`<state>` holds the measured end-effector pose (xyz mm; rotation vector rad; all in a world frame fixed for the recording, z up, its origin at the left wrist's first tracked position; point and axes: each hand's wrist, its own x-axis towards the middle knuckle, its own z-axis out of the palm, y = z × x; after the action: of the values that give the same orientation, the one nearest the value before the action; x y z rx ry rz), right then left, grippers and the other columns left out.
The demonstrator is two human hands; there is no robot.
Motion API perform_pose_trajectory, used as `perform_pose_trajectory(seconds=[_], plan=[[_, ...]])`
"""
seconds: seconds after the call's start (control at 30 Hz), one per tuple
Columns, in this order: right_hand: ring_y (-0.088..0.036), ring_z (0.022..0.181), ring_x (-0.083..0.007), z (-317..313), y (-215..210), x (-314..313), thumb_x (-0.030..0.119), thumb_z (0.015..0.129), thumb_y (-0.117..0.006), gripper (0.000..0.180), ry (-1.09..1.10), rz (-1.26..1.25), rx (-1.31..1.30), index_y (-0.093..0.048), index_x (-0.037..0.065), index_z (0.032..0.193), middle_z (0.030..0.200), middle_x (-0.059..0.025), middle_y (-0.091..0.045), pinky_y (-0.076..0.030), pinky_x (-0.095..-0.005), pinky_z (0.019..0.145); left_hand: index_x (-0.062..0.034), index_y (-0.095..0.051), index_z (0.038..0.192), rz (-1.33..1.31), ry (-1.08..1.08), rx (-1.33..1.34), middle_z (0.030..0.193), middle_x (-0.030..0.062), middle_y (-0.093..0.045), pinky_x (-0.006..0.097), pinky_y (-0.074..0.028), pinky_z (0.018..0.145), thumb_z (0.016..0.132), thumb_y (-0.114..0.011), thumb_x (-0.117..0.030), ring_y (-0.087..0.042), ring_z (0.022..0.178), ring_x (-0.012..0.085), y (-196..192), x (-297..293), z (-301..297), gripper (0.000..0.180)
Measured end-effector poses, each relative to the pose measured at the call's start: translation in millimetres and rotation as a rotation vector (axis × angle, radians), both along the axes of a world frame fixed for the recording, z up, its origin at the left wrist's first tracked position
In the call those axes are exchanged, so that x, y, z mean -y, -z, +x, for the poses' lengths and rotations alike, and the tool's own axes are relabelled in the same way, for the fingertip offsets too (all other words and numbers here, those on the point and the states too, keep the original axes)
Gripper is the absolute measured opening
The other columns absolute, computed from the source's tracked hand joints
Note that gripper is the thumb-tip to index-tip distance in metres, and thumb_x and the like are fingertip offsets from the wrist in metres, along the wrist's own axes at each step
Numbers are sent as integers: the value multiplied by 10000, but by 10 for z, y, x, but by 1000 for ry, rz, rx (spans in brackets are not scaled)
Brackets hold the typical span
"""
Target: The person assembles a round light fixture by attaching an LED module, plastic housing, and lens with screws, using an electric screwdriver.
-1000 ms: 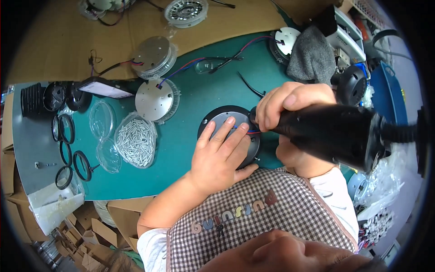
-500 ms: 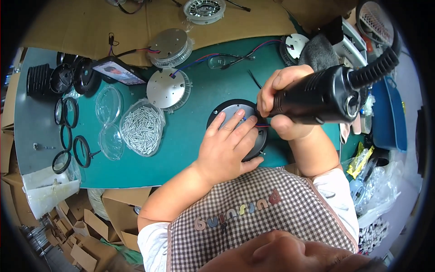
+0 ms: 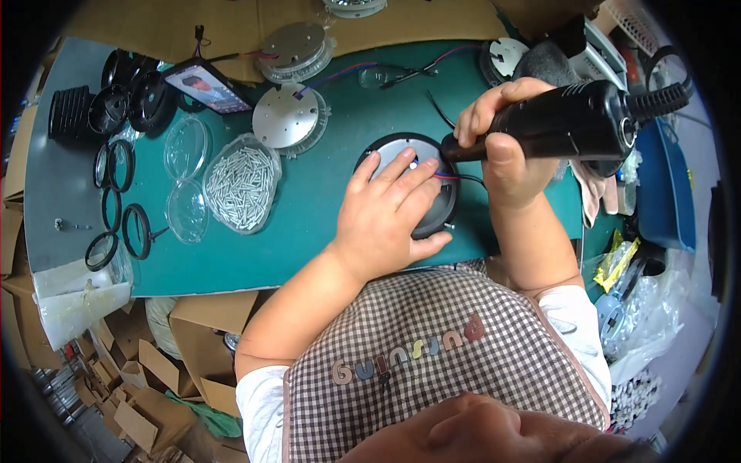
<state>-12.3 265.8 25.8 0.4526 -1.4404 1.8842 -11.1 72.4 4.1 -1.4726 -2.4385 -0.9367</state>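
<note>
In the head view, a round lamp housing [image 3: 409, 185] with a black rim is seen on the green tabletop [image 3: 324, 231], close to its near edge. The left hand [image 3: 386, 216] is laid flat on the housing, fingers spread, nothing being gripped. The right hand [image 3: 502, 147] is closed around a black electric screwdriver [image 3: 556, 123], whose tip is placed at the right edge of the housing. A coiled cable [image 3: 664, 92] is attached to the tool's rear end. Left of the housing, a clear tray of screws [image 3: 243, 189] is seen, and just behind the tray a silver disc [image 3: 287, 117] is lying. Far left of the housing, black rings [image 3: 123, 224] are placed.
</note>
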Motion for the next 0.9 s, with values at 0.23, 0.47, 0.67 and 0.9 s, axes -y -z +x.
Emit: perform_pose_trajectory(seconds=[0.23, 0.47, 0.67, 0.9], plan=[[-623, 695, -198, 188, -211, -70, 190, 905, -701, 409, 90, -54, -57, -490, 29, 1217, 872, -115, -605, -543, -327, 652, -125, -621, 1203, 34, -16, -46, 1348, 58, -616, 556, -380, 1067, 573, -875, -385, -566, 1266, 316, 66, 37, 24, 727], [-619, 685, -214, 814, -321, -224, 633, 878, -661, 749, -181, -124, -68, -455, 76, 1334, 937, -92, -572, -544, -373, 659, -133, -610, 1221, -4, -3, -41, 1367, 45, -600, 558, -382, 1074, 536, -900, -383, -551, 1285, 310, 40, 53, 25, 785], [-616, 672, -209, 1008, -173, -131, 610, 849, -711, 772, -104, -112, -51, -451, 63, 1327, 905, -89, -559, -542, -366, 642, -141, -613, 1223, 20, -12, -48, 1366, 39, -602, 559, -381, 1081, 532, -907, -375, -554, 1285, 308, 69, 36, 40, 787], [-624, 670, -217, 1006, -133, -86, 605, 846, -715, 768, -103, -86, -81, -453, 65, 1325, 906, -91, -563, -543, -373, 630, -143, -610, 1229, 28, -26, -57, 1364, 38, -604, 560, -381, 1087, 533, -907, -375, -556, 1284, 306, 79, 56, 56, 791]])
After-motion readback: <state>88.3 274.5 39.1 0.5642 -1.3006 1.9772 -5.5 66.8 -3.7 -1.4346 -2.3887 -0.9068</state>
